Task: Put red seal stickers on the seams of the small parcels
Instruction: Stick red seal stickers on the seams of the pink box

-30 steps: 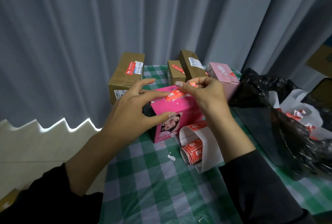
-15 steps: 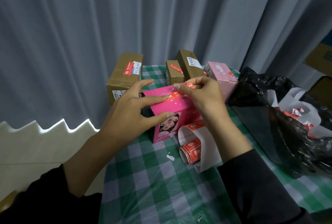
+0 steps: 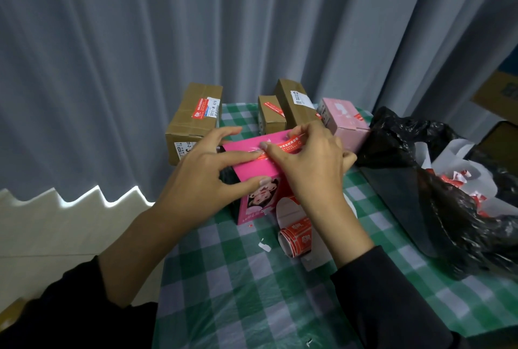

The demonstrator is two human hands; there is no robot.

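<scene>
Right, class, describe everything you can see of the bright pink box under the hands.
The bright pink box, seemingly glossy card, stands on the green checked tablecloth, a printed portrait photo on its front. A red seal sticker lies across its top. The left hand steadies it, fingers on top, thumb on front; the right hand pinches the sticker.

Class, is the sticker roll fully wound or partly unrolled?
Partly unrolled: white backing strip loops out from the roll of red paper stickers.
</scene>
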